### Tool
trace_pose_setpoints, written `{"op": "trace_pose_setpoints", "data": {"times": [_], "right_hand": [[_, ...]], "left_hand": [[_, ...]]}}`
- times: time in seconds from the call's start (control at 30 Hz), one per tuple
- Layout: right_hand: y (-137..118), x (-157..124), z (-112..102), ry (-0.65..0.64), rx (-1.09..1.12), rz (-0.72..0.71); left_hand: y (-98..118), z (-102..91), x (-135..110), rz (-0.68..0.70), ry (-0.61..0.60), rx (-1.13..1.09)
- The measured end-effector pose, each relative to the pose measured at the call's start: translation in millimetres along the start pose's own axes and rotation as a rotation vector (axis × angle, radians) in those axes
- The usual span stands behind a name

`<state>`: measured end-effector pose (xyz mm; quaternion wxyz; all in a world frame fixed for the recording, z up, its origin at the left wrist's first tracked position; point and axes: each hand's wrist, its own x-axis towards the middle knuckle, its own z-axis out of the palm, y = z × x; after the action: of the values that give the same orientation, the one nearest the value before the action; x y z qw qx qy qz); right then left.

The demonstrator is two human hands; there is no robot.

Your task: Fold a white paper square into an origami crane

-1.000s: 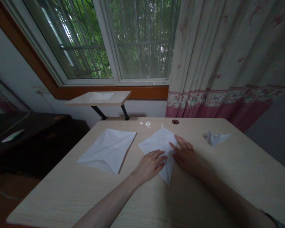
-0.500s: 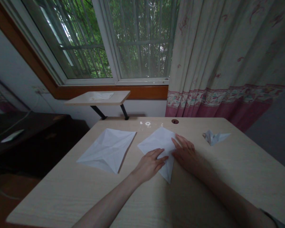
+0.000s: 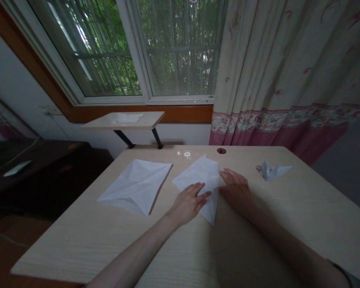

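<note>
With the folded white sheet (image 3: 207, 171) as the hub of your clock, the pale desk (image 3: 156, 248) spreads wide from 5 round to 8, crossed by your two forearms and a dark shadow. The sheet's narrow tip points to 6, its left corner to 9 and its top corner to 12, while its right edge runs nearly straight on the 3 o'clock side. Your left hand (image 3: 187, 205) lies palm down over the lower left of the sheet, fingers spread, gripping nothing. Your right hand (image 3: 236, 191) is relaxed and unclenched at 3, its fingertips at the right edge; you cannot tell how firmly they press. At 9, a strip of desk away, a creased second sheet (image 3: 135, 187) reaches toward the desk's left edge. At 3, well apart from your right hand, a small folded paper piece (image 3: 271, 173) sits near the desk's right edge. A round hole (image 3: 221, 151) marks 1 o'clock, close to the far edge. Between 10 and 11, a raised shelf (image 3: 152, 119) carries more white paper (image 3: 129, 118); beyond stand the window (image 3: 180, 72) and, toward 1, the curtain (image 3: 267, 80).
</note>
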<state>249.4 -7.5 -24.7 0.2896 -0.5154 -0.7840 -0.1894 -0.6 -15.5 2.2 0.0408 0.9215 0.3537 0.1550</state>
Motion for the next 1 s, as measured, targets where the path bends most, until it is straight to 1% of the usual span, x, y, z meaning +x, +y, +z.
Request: {"op": "trace_pose_setpoints", "data": {"times": [0.1,0.2,0.3,0.5,0.67,0.8,1.0], "right_hand": [[0,2,-5,-0.048,0.024,0.048],[0,5,-11,-0.189,0.036,0.069],[-2,7,-15,-0.254,0.039,0.052],[-3,7,-15,-0.258,0.038,0.02],[-4,8,-17,-0.271,0.057,0.021],[-4,7,-17,-0.273,0.083,0.009],[-2,6,-15,-0.25,0.132,-0.028]], "left_hand": [[-1,0.5,0,-0.002,0.001,-0.012],[-1,0.3,0,-0.01,-0.001,-0.022],[-1,-0.3,-1,-0.012,-0.01,-0.026],[0,-0.8,0,-0.024,-0.01,-0.017],[2,-2.6,1,-0.051,0.001,-0.009],[2,-3.2,2,-0.043,-0.003,-0.006],[1,-1.1,1,-0.051,0.018,-0.003]]}}
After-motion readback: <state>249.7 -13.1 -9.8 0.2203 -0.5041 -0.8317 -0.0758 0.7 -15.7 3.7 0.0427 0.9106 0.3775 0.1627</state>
